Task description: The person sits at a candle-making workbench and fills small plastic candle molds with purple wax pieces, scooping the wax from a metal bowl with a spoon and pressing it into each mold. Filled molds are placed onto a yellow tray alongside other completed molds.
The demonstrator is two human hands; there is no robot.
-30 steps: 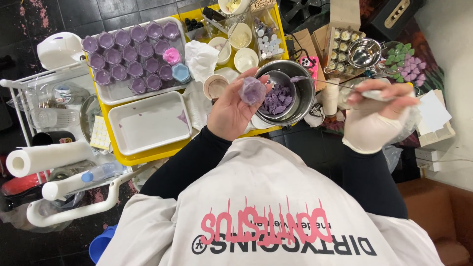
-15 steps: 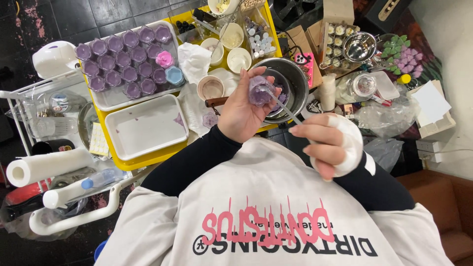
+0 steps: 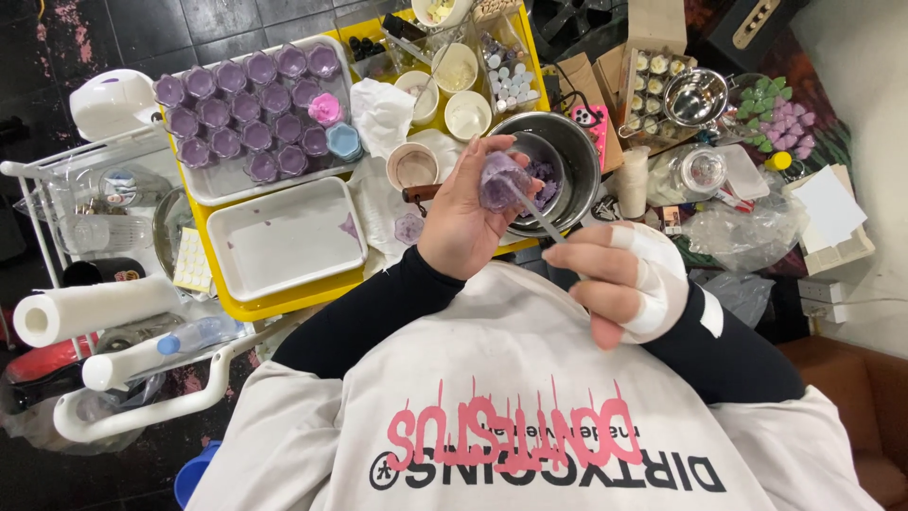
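Head view: left hand (image 3: pixel 463 222) grip around purple cup (image 3: pixel 502 180), right hand (image 3: pixel 624 279) pinching half-hidden stick (image 3: pixel 530 210)

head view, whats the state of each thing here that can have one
left hand: gripping a small purple cup, raised over the table
small purple cup: held, tilted
right hand: bandaged, pinching a thin stick
thin stick: tip in the cup
steel bowl: holds purple bits
white tray: nearly bare, purple smear
tray of purple cups: filled in rows
paper towel roll: lying on its side
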